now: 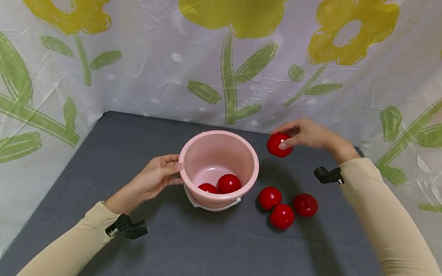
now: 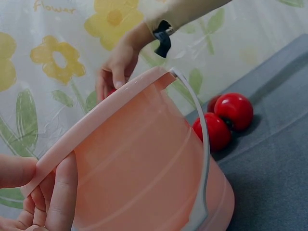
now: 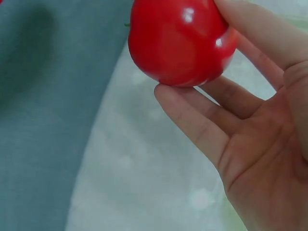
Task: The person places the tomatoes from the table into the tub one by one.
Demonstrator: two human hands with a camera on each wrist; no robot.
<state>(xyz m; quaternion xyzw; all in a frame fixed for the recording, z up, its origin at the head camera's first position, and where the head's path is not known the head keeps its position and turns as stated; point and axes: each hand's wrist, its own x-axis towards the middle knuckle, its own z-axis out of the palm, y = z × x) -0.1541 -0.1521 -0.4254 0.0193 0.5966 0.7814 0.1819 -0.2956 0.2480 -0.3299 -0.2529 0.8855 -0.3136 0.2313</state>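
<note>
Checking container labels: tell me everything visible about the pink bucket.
The pink bucket is a round, smooth, plastic-looking tub with a rolled rim and a pale handle folded down against its side. It stands upright on the grey table, mouth open, over something white at its base. Two red balls lie inside. The left hand grips its rim, thumb over the edge. Three more red balls lie apart from it on the table.

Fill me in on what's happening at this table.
A person steadies a pink bucket by its rim with the left hand. The right hand pinches a red tomato in the air beside the bucket. Two tomatoes lie inside it; three more sit on the grey mat.
</note>
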